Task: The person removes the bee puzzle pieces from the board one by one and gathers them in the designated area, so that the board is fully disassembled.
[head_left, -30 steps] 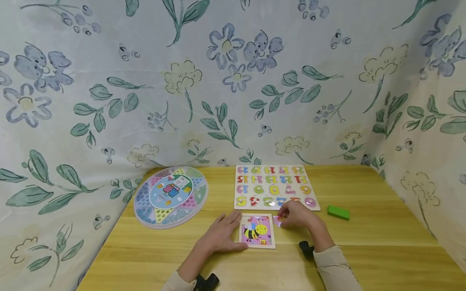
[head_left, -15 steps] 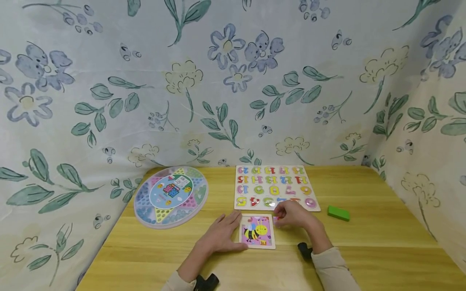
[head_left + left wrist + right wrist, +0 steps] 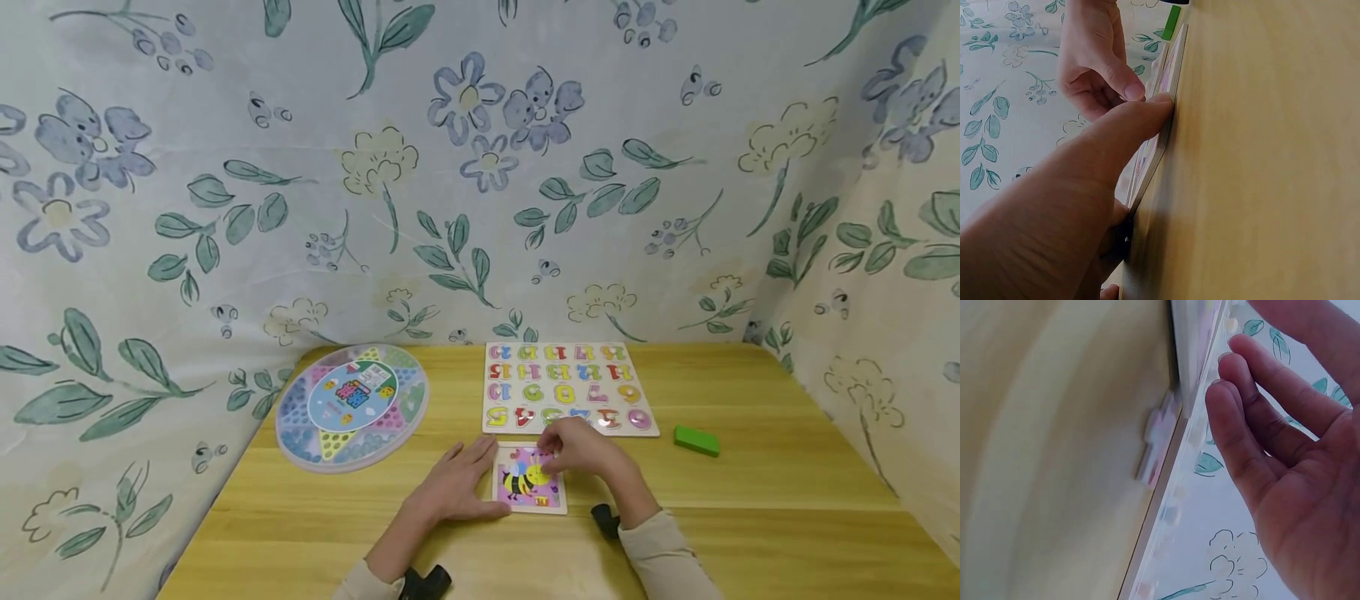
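A small square wooden jigsaw puzzle [image 3: 517,485] with a bee on pink lies on the table in the head view. My left hand [image 3: 454,485] rests along its left side, fingers extended, thumb at the bottom edge. My right hand [image 3: 583,452] bends over the upper right of the puzzle, fingertips close to the bee's head. A loose pink puzzle piece [image 3: 1159,440] lies on the table beside the frame in the right wrist view; in the head view the right hand hides it. I cannot tell whether the right thumb and index finger pinch anything.
Right behind the jigsaw lies a white number board [image 3: 564,380] with colourful digits. A round board game [image 3: 408,375] lies at the back left. To the right is a green block [image 3: 697,440]. Floral cloth [image 3: 480,208] hangs behind the wooden table [image 3: 787,467].
My right hand has moved left, from the loose piece beside the frame to over the jigsaw's upper right. The left hand stays in place.
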Demonstrator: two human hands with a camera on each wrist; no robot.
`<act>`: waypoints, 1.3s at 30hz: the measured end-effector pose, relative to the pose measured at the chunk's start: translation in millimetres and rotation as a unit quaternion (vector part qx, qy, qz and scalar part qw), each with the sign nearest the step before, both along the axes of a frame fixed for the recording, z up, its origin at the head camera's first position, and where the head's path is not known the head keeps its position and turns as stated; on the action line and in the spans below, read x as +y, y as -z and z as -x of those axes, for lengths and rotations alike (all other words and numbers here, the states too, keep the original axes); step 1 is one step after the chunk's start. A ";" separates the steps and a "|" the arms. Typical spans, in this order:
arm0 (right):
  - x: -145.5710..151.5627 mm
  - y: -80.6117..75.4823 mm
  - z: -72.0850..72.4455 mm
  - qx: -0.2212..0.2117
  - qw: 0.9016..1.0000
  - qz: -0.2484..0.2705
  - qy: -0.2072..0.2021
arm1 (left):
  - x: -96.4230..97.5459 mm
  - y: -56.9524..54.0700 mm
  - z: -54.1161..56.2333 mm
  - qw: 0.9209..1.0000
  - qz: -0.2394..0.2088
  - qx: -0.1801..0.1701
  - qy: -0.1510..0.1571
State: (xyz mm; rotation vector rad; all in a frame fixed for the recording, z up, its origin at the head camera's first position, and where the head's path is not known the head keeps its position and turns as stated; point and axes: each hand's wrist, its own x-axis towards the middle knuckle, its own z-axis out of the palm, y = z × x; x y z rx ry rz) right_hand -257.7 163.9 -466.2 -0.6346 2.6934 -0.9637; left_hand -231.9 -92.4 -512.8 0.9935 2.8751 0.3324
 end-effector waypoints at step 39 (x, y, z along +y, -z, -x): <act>-18.8 6.2 9.9 0.010 0.999 -0.050 0.017 | 1.1 0.3 1.4 1.000 0.000 -0.011 -0.006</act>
